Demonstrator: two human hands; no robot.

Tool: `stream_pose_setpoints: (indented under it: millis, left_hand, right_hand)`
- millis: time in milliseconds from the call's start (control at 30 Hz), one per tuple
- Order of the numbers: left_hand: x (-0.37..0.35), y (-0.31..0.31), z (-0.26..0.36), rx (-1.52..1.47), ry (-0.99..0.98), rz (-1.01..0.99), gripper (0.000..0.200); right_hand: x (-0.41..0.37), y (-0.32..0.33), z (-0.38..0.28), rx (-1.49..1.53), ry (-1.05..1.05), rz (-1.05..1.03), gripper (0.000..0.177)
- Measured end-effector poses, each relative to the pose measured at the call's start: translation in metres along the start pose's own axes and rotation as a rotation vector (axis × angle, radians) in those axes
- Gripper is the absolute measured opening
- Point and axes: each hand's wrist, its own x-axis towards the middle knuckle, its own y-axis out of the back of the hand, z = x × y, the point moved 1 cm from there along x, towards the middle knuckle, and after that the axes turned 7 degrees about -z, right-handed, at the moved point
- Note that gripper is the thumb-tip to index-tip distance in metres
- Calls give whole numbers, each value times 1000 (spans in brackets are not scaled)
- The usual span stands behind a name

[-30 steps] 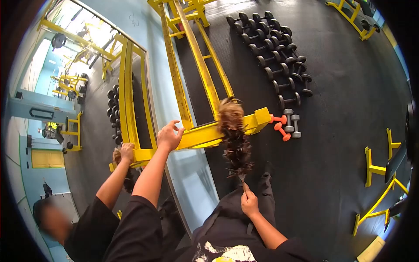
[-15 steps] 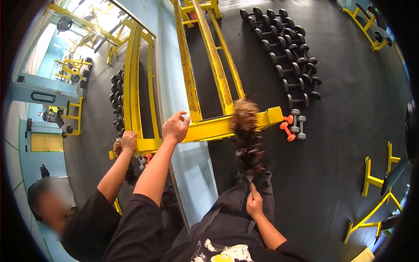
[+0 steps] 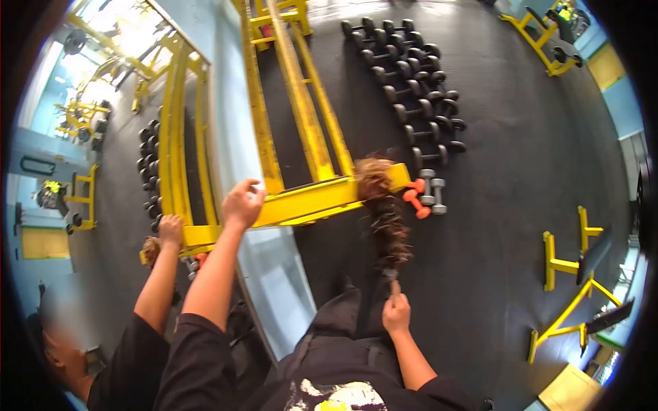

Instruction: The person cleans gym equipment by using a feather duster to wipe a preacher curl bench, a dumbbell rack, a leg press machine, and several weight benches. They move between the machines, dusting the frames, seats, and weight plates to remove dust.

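My right hand point(image 3: 396, 314) is closed around the thin handle of a feather duster point(image 3: 389, 229), low in front of my dark trousers. The duster's dark brown feathers run upward to a lighter, tan tip, which overlaps the right end of a yellow metal rack point(image 3: 308, 200). At the rack's mirror-side end, my left hand point(image 3: 243, 205) is raised beside the front beam, fingers loosely bent and thumb apart, with nothing visible in it. Long, scuffed yellow rails stretch away behind that beam.
A wall mirror point(image 3: 205, 68) on the left reflects me and the rack. Rows of black dumbbells point(image 3: 415, 109) lie on the dark floor, with orange point(image 3: 417, 204) and grey dumbbells point(image 3: 439, 195) near the rack's end. Yellow-framed benches point(image 3: 565, 264) stand at right.
The view has shifted, so the rack and dumbbells appear further left. The duster's tip has moved slightly along the beam, away from its right end. My right hand keeps its grip.
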Motion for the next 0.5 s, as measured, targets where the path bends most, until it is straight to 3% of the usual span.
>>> stream_pose_setpoints:
  millis: [100,200,300,500]
  left_hand:
    - [-3,1,2,-59,-36,-2,31]
    - [-2,-13,-6,275,-299,62,33]
    - [-18,-23,32,450,-554,-80,38]
    - [-20,-93,125,243,-663,-230,48]
  right_hand:
    - [-3,31,8,-77,69,2,55]
    - [-6,56,24,-119,-17,139,56]
    - [-2,68,31,-88,-9,173,58]
    - [12,88,41,-81,-58,50,57]
